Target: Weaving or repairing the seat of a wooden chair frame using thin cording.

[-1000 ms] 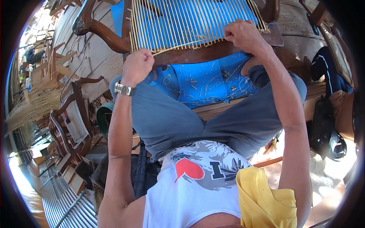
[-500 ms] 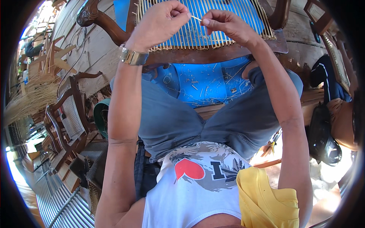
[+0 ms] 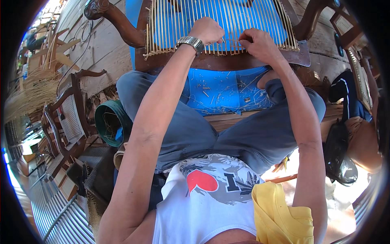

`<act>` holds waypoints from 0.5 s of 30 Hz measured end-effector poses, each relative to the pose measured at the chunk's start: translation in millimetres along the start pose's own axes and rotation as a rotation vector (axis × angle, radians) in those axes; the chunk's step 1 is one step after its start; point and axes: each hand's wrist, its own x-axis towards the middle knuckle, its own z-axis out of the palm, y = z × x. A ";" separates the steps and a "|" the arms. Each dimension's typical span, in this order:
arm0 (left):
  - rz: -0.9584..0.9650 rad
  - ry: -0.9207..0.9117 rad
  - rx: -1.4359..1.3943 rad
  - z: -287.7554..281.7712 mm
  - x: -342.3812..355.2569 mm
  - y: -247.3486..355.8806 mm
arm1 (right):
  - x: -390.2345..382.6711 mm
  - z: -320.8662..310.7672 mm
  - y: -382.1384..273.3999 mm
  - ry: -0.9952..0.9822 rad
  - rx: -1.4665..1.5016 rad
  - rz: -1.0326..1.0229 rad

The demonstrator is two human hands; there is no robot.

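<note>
Straw-coloured fibres [image 3: 30, 91] hang loose on the left side of my feed, and a bit to their right I can see a brown chair [image 3: 69, 110] with a pale panel, sitting at a slant. Next over I've got a green bucket [image 3: 114, 110] beside the left knee, with some thin scraps in it.

Then comes the left hand [image 3: 206, 30], metal watch [image 3: 190, 42] on the wrist, angled in over the near part of the seat [image 3: 227, 62]. That seat is right in the centre, on the far side of the knees: brown wood frame, pale strands [image 3: 185, 16] running near to far. The left fingers are curled in, but I honestly can't tell if they're pinching a strand. Below, a blue sheet [image 3: 215, 91] littered with offcuts shows between the legs.

Just right of the left hand, with a small gap, I have the right hand [image 3: 256, 44] at the near ends of the strands. Fingers bent, thumb close to them; can't tell if anything's gripped. Yellow cloth [image 3: 284, 215] drapes over the near right shoulder, and dark striped fabric [image 3: 345, 87] lies at the right.
</note>
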 end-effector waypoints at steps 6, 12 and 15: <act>-0.067 0.017 -0.042 4.2 3.4 0.1 | 2.2 5.3 -2.3 0.070 0.110 -0.071; -0.176 0.017 -0.288 -0.4 -1.7 -1.7 | 12.2 7.3 -1.7 0.009 0.079 -0.044; -0.195 -0.013 -0.334 -0.9 -1.5 -3.6 | 11.9 7.3 5.3 -0.015 0.051 -0.005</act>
